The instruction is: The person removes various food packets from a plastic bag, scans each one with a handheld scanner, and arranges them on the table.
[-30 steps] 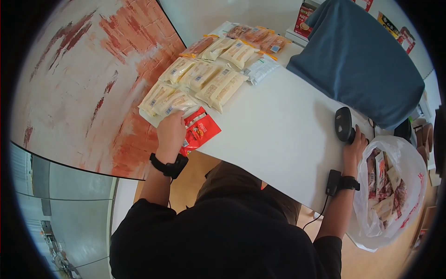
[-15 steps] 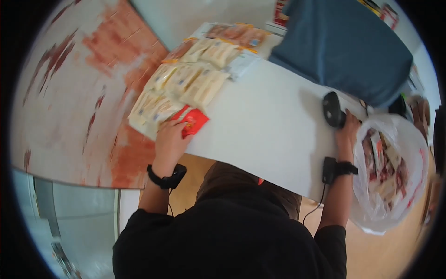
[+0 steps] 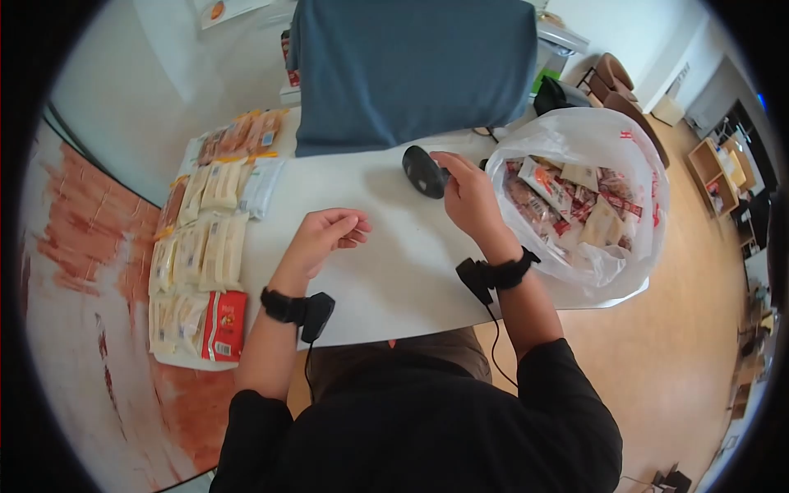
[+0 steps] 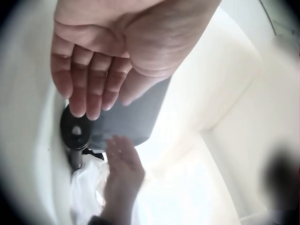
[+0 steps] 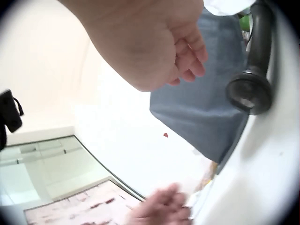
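My left hand (image 3: 320,238) is over the middle of the white table, holding nothing. Its fingers are loosely extended in the left wrist view. Above the table near the bag is my right hand (image 3: 472,201), its relaxed fingers slightly bent. A black handheld barcode scanner (image 3: 423,171) lies beside it. In the right wrist view a gap shows between that hand and the scanner (image 5: 251,91). At the left, a red packet (image 3: 225,326) lies at the front end of rows of cream-coloured food packets (image 3: 191,251).
A white plastic bag (image 3: 641,238) with many wrapped snacks stands open at the right. Dark blue cloth (image 3: 411,74) drapes over something at the back. Orange-edged packs (image 3: 242,135) and a silvery-white packet (image 3: 261,187) lie at the far left. A painted panel (image 3: 90,246) stands beyond the table's left edge.
My left hand has let go of the red packet, now beside the cream packets, and moved right to mid-table. The right hand has come off the scanner. The head view has turned right.
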The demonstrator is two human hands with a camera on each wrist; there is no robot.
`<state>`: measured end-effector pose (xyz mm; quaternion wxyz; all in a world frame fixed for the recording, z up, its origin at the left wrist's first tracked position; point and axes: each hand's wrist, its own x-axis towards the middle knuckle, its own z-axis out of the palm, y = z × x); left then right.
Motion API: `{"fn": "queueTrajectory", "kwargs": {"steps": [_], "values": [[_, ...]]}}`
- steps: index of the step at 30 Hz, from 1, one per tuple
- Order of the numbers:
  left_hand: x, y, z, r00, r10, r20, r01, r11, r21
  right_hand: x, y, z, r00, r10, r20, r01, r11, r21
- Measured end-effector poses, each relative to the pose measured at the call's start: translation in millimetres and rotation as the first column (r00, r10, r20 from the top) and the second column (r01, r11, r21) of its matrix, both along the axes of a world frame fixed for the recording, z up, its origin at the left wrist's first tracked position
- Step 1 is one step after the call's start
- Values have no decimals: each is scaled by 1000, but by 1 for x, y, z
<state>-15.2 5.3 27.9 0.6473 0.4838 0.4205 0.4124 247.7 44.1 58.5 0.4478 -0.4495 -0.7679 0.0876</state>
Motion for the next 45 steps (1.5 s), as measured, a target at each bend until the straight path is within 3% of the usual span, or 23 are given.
{"fn": "queueTrajectory", "kwargs": {"steps": [2, 4, 5, 6, 8, 11, 14, 20, 23, 26, 27, 28, 29, 30, 34, 36, 38, 41, 44, 45], "values": [[9, 19, -15, 993, 83, 81, -71, 987, -146, 12, -13, 22, 999, -33, -34, 33, 999, -11], [3, 26, -33, 982, 112, 154, -89, 985, -149, 43, -10, 26, 968, -223, 113, 210, 971, 115], [0, 28, -39, 978, 113, 173, -89, 986, -140, 65, -4, 26, 937, -281, 210, 261, 958, 120], [0, 28, -43, 974, 117, 193, -92, 987, -133, 86, 0, 25, 898, -329, 293, 339, 941, 19], [2, 27, -39, 979, 116, 168, -91, 984, -153, 128, 10, 10, 788, -352, 505, 425, 904, -34], [1, 28, -40, 980, 111, 165, -87, 985, -146, 166, 23, -17, 698, -378, 609, 507, 860, -48], [0, 26, -39, 974, 110, 197, -81, 985, -153, 179, 30, -38, 671, -415, 614, 601, 790, -122], [-4, 25, -38, 945, 146, 293, -96, 979, -180, 186, 27, -22, 673, -405, 618, 639, 739, -212], [-4, 26, -41, 946, 136, 294, -87, 981, -175, 199, 23, -8, 668, -476, 572, 658, 737, -156], [-3, 25, -43, 955, 124, 270, -82, 983, -161, 189, 7, 33, 770, -474, 427, 589, 785, -192], [-2, 26, -43, 958, 126, 259, -87, 984, -157, 190, 4, 41, 861, -450, 238, 509, 780, -365], [-2, 26, -42, 961, 128, 247, -91, 984, -154, 177, -1, 49, 925, -380, -12, 340, 841, -421], [-1, 26, -43, 963, 124, 240, -90, 985, -147, 159, -6, 53, 919, -291, -266, 157, 889, -430], [0, 26, -45, 965, 121, 232, -90, 986, -139, 139, -11, 58, 841, -190, -506, -28, 920, -392], [2, 21, -37, 984, 78, 159, -66, 994, -82, 71, -13, 57, 856, -156, -493, -172, 813, -556], [6, 16, -31, 971, -6, 238, 10, 1000, -14, 39, -6, 36, 844, 24, -536, -362, 762, -536], [11, 12, -29, 940, -55, 338, 47, 998, 31, 1, -6, 21, 826, 33, -563, -462, 613, -641], [21, 3, -25, 876, -74, 477, 64, 997, 36, -45, -4, -2, 774, 152, -615, -551, 640, -535], [16, 12, -40, 968, 27, 250, -29, 1000, 3, -55, 10, -18, 864, 210, -457, -435, 767, -471], [15, 13, -38, 960, 86, 266, -91, 996, 7, -51, 14, -15, 937, 183, -298, -286, 892, -350]]}}
